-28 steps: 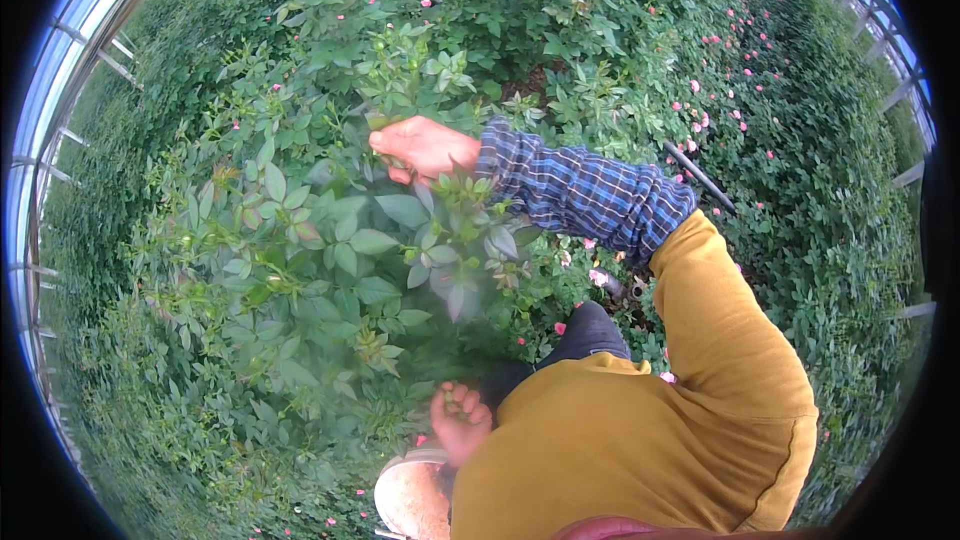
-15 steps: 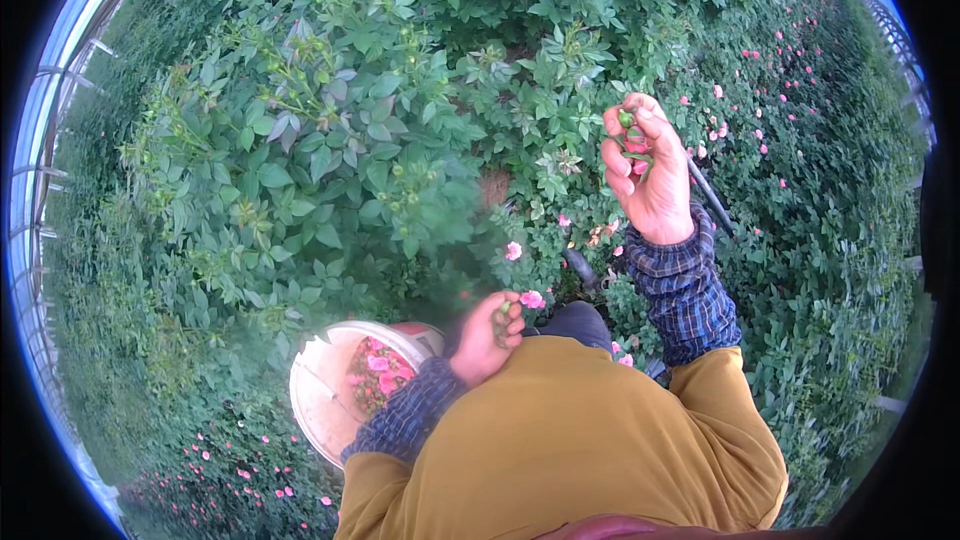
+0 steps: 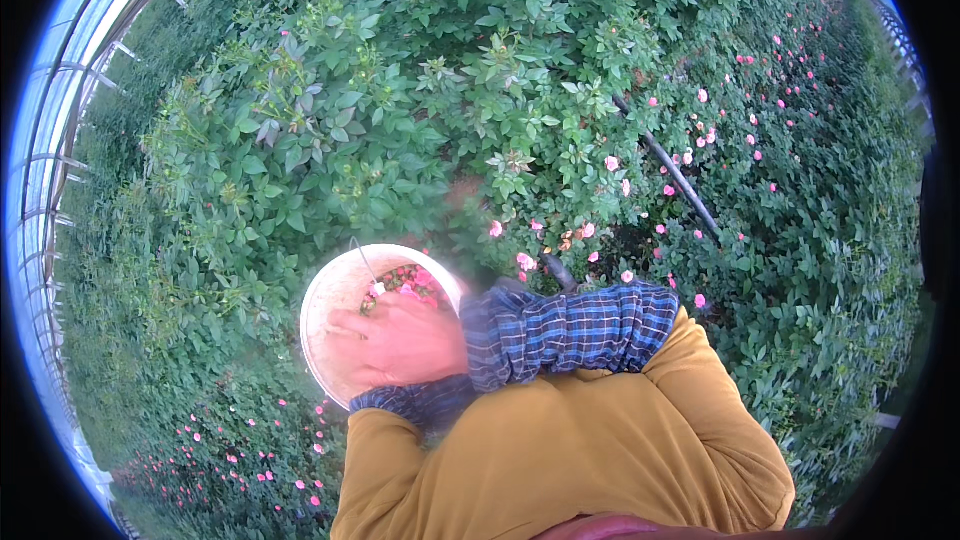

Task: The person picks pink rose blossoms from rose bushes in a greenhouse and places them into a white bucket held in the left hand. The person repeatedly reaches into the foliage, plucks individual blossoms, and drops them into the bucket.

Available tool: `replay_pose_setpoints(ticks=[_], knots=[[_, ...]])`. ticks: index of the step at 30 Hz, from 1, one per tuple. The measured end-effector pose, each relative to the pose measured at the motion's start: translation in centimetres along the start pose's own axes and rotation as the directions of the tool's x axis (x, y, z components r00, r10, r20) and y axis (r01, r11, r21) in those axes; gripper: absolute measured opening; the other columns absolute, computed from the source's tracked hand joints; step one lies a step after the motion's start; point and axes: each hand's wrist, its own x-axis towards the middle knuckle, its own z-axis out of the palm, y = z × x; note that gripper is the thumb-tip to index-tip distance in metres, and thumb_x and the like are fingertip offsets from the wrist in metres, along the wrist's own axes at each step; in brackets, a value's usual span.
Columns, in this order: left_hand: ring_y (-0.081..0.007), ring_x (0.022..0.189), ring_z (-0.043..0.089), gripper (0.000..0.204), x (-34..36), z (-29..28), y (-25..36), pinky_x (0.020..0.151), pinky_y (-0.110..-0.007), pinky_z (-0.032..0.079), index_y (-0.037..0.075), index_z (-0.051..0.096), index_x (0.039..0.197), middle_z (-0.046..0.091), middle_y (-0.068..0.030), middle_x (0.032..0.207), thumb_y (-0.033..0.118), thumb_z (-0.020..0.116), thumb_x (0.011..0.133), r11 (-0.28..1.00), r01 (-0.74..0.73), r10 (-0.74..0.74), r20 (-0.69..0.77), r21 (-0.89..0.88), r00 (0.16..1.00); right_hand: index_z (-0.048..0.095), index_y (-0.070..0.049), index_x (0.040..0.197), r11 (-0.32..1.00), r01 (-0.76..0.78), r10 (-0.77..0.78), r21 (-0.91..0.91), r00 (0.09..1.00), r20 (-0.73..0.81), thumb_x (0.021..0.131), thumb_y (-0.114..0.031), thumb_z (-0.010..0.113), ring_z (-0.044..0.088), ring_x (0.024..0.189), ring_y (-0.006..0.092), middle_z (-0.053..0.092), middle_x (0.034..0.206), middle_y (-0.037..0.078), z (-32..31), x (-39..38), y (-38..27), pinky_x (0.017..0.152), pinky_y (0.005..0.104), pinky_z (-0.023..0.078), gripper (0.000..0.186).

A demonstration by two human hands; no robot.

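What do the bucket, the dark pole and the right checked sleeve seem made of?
Bucket: probably plastic, smooth and even-rimmed.
Dark pole: plastic or metal; its smooth, straight look fits either.
Right checked sleeve: matte fabric, likely woven, softly creased.

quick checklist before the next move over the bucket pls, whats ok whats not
1. Bare right hand over the round white bucket: ok, above the opening.
2. Bucket uncovered: ok, no lid on it.
3. Small pink flowers below the bucket's rim: ok, where visible.
4. Thin wire handle clear of the opening: not ok, it crosses the far edge.
5. Right grip empty: cannot tell, the palm is hidden.
6. Left hand visible: not ok, only its blue plaid sleeve shows.
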Motion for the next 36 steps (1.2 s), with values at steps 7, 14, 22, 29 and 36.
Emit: replay_pose_setpoints(ticks=[7,14,22,29,36], knots=[[-0.0107,0.06,0.047,0.013,1.9,1.1,0.8,0.048,-0.022,0.031,0.013,0.056,0.092,0.053,0.0012,0.076,0.024,0.048,0.091,1.0,0.01,-0.01,0.031,-0.001,0.999,0.06,0.0,0.092,0.942,-0.237,0.313,0.236,0.874,-0.372,0.089,-0.014,0.052,0.061,0.078,0.0233,0.059,0.085,0.013,-5.4,-1.8,9.7,0.069,0.0328,0.049,0.017],[-0.0093,0.058,0.045,0.016,3.1,-0.3,9.1,0.045,-0.023,0.031,0.009,0.055,0.096,0.05,0.0013,0.072,0.023,0.049,0.09,0.97,-0.047,0.097,0.2,-0.24,0.975,0.057,0.0,0.105,0.745,-0.599,0.396,-0.293,0.751,-0.528,0.081,-0.003,0.05,0.058,0.088,0.04,0.059,0.099,0.022,-16.3,-5.3,30.2,0.077,0.0442,0.047,0.026],[-0.0115,0.059,0.043,0.015,1.8,-5.1,18.5,0.045,-0.022,0.032,0.009,0.054,0.095,0.05,-0.0003,0.073,0.024,0.051,0.09,0.796,-0.272,0.364,0.068,-0.541,0.929,0.051,-0.009,0.099,0.576,-0.576,0.558,-0.579,0.796,-0.237,0.082,-0.012,0.051,0.06,0.069,0.0404,0.057,0.088,0.017,-17.1,-2.9,37.7,0.062,0.0501,0.048,0.017],[-0.0123,0.061,0.045,0.016,2.3,-7.1,20.9,0.047,-0.023,0.033,0.009,0.054,0.096,0.051,-0.001,0.074,0.022,0.056,0.087,0.723,-0.295,0.417,0.054,-0.625,0.907,0.059,-0.001,0.109,0.694,-0.714,0.68,-0.097,0.694,-0.238,0.088,-0.016,0.054,0.057,0.041,0.018,0.063,0.07,0.015,-16.0,-1.1,34.8,0.045,0.0324,0.047,0.026],[-0.0116,0.059,0.042,0.016,2.5,-7.5,22.3,0.045,-0.023,0.031,0.009,0.054,0.094,0.048,0.0003,0.072,0.024,0.051,0.089,0.704,-0.279,0.388,0.025,-0.653,0.921,0.055,0.0,0.103,0.524,-0.565,0.794,0.637,0.596,-0.125,0.097,-0.021,0.038,0.056,0.046,0.0132,0.065,0.076,0.011,-18.1,3.9,32.5,0.042,0.0242,0.046,0.028]])
